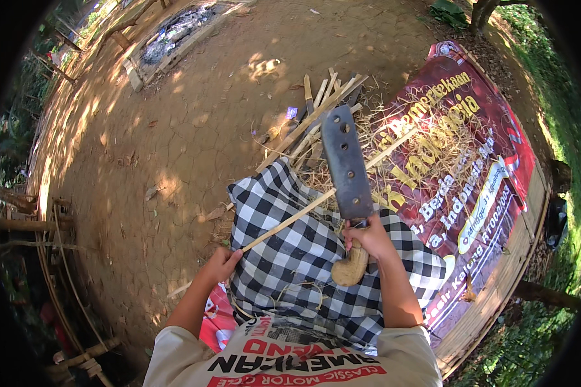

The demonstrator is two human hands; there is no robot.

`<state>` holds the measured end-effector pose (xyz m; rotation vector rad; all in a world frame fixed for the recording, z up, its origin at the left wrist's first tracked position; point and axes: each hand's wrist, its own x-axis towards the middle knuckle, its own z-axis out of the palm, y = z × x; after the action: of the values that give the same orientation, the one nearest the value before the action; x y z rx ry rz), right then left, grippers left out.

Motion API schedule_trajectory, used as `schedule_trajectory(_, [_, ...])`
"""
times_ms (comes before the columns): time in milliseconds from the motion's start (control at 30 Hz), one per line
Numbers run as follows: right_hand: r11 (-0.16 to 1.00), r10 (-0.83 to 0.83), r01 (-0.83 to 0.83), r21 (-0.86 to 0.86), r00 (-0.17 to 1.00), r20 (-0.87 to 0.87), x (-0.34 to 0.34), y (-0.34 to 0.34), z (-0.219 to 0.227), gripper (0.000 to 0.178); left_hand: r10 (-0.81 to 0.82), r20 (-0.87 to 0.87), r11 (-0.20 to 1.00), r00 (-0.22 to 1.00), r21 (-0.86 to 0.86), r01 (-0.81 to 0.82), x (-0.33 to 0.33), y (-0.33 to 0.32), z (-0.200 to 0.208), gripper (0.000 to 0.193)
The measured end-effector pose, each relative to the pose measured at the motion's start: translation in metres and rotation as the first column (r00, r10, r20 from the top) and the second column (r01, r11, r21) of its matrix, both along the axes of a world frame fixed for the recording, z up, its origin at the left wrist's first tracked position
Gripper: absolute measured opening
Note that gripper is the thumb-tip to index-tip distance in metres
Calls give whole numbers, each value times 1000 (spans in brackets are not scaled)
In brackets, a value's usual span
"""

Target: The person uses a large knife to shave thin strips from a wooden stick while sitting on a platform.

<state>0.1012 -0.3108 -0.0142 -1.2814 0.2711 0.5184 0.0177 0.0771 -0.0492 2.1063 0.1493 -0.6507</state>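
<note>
My right hand [372, 238] is closed round the curved wooden handle of a broad cleaver [347, 161]. Its dark blade has several round holes and points away from me. A long, thin bamboo strip [289, 221] runs through the closed fingers of my left hand [224, 263]. The strip slants from lower left to upper right and passes behind the blade, which hides a short part of it. Whether the blade touches the strip I cannot tell. Below both lies a black-and-white checked cloth [271, 238] across my lap.
Beyond my lap lies a pile of bamboo pieces [316, 116]. Curly shavings [426, 161] litter a dark red printed banner [461, 222] on a bamboo platform [490, 322] at right. Paved ground [155, 148] spreads left, with an ash pit [177, 32] far off and a bamboo structure [39, 226] at the left edge.
</note>
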Motion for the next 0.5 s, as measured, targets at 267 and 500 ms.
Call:
schedule_trajectory(267, [989, -136, 136, 66, 991, -2, 11, -14, 11, 18, 35, -27, 999, 999, -10, -36, 0, -5, 10, 59])
schedule_trajectory(500, [999, 46, -46, -4, 997, -64, -6, -4, 4, 21, -50, -11, 994, 999, 94, 50, 2, 2, 8, 61])
